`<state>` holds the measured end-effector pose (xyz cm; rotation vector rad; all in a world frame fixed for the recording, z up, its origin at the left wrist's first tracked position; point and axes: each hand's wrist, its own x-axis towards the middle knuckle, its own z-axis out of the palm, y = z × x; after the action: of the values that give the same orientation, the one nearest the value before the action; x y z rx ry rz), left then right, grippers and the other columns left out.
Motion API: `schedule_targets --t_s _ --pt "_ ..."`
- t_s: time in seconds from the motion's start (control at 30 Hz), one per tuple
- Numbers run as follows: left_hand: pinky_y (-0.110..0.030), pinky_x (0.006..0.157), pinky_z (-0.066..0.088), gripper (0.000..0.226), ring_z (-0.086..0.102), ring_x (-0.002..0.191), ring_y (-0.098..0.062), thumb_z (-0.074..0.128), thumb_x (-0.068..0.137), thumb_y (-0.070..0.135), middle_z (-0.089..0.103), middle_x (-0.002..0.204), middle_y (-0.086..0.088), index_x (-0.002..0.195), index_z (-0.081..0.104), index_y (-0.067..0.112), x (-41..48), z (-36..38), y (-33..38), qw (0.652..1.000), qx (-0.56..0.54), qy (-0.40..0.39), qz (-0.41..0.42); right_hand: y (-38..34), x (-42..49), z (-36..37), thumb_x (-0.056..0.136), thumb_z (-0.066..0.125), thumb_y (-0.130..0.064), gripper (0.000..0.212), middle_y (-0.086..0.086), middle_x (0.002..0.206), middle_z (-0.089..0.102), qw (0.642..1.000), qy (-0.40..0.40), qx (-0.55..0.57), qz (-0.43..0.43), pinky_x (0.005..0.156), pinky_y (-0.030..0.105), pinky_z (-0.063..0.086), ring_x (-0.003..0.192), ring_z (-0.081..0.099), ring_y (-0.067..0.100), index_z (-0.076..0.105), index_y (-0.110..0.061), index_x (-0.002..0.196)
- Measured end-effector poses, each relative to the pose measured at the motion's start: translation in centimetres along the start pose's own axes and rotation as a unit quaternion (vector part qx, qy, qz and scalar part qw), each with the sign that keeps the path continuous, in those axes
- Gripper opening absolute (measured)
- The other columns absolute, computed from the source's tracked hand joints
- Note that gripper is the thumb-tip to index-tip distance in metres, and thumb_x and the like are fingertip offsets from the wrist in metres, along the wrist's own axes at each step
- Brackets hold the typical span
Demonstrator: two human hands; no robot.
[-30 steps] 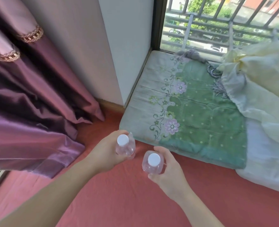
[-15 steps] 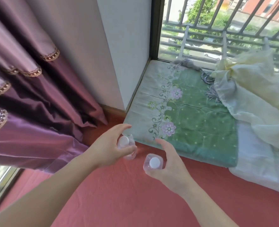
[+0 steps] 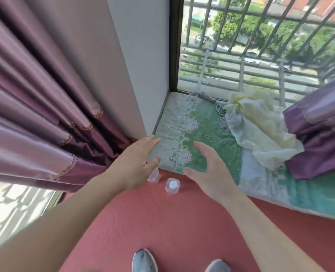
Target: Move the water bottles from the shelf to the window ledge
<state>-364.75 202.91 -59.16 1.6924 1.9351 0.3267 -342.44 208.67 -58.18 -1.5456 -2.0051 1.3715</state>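
Two small clear water bottles stand upright on the pink-red cloth surface [image 3: 147, 216], side by side. The right bottle [image 3: 172, 185] shows its white cap from above. The left bottle [image 3: 154, 176] is partly hidden under my left hand [image 3: 136, 166]. That hand hovers above it with fingers spread, holding nothing. My right hand [image 3: 208, 171] is open too, raised just right of the capped bottle, not touching it.
A green floral mat [image 3: 206, 138] covers the ledge by the barred window [image 3: 261, 46]. A pale yellow cloth [image 3: 259, 132] and a purple curtain [image 3: 320, 138] lie at the right. More purple curtain [image 3: 41, 118] hangs at the left. My grey shoes [image 3: 145, 260] show at the bottom.
Both hands let go of the bottles, which now stand on the pink-red surface. The hands opened and lifted away, and the view pulled back and up.
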Motion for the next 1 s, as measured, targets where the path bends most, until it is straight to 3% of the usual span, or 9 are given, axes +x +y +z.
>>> schedule_targets --t_s 0.17,0.33,0.53,0.67,0.8,1.0 --pt "-0.031 0.123 0.012 0.059 0.017 0.151 -0.014 0.044 0.102 0.036 0.024 0.163 -0.002 0.155 0.028 0.018 -2.8 -9.8 7.4 1.000 0.025 0.003 0.016 -10.0 -4.3 -7.8 0.088 0.071 -0.027 0.068 -0.025 0.137 0.040 0.999 0.013 -0.042 0.006 0.102 0.014 0.022 0.123 0.032 -0.011 0.039 -0.032 0.148" --pt "-0.035 0.124 0.013 0.058 0.017 0.151 -0.016 0.043 0.102 0.038 0.024 0.163 -0.005 0.155 0.029 0.017 -5.4 -19.9 15.1 0.998 0.043 0.007 0.038 -19.9 -8.5 -15.5 0.093 0.062 -0.033 0.061 -0.014 0.152 0.038 0.997 0.010 -0.074 0.011 0.101 0.020 0.026 0.139 0.034 0.008 0.036 -0.034 0.149" --pt "-0.023 0.118 0.008 0.059 0.019 0.150 -0.013 0.044 0.099 0.043 0.024 0.163 0.003 0.153 0.033 0.022 -7.3 -30.0 24.1 0.995 0.038 0.024 0.089 -28.3 -13.0 -23.2 0.099 0.052 -0.037 0.060 -0.009 0.162 0.022 0.987 0.039 -0.158 -0.003 0.118 0.031 0.019 0.150 0.015 0.011 0.030 -0.027 0.154" --pt "-0.032 0.120 0.011 0.067 0.021 0.150 -0.020 0.027 0.094 0.050 0.029 0.161 -0.003 0.152 0.037 0.018 -8.0 -34.5 29.6 0.988 0.073 0.041 0.130 -31.7 -15.5 -27.8 0.101 0.038 -0.039 0.057 0.002 0.164 0.022 0.958 0.095 -0.270 -0.028 0.121 0.044 0.020 0.152 0.015 0.024 0.031 -0.019 0.154" --pt "-0.048 0.121 0.019 0.069 0.018 0.151 -0.029 0.016 0.094 0.048 0.031 0.160 -0.008 0.150 0.039 0.015 -8.0 -36.9 33.8 0.978 0.123 0.069 0.156 -33.6 -17.8 -32.0 0.100 0.033 -0.036 0.056 0.009 0.161 0.029 0.934 0.136 -0.331 -0.017 0.119 0.047 0.025 0.150 0.022 0.030 0.036 -0.013 0.151" --pt "-0.043 0.123 0.008 0.054 0.004 0.153 -0.023 0.032 0.105 0.035 0.015 0.165 -0.003 0.156 0.025 0.020 -8.2 -37.5 38.4 0.981 0.135 0.063 0.128 -34.2 -20.7 -36.9 0.103 0.035 -0.036 0.054 0.004 0.163 0.023 0.925 0.167 -0.342 0.006 0.121 0.047 0.021 0.151 0.018 0.026 0.030 -0.015 0.153"
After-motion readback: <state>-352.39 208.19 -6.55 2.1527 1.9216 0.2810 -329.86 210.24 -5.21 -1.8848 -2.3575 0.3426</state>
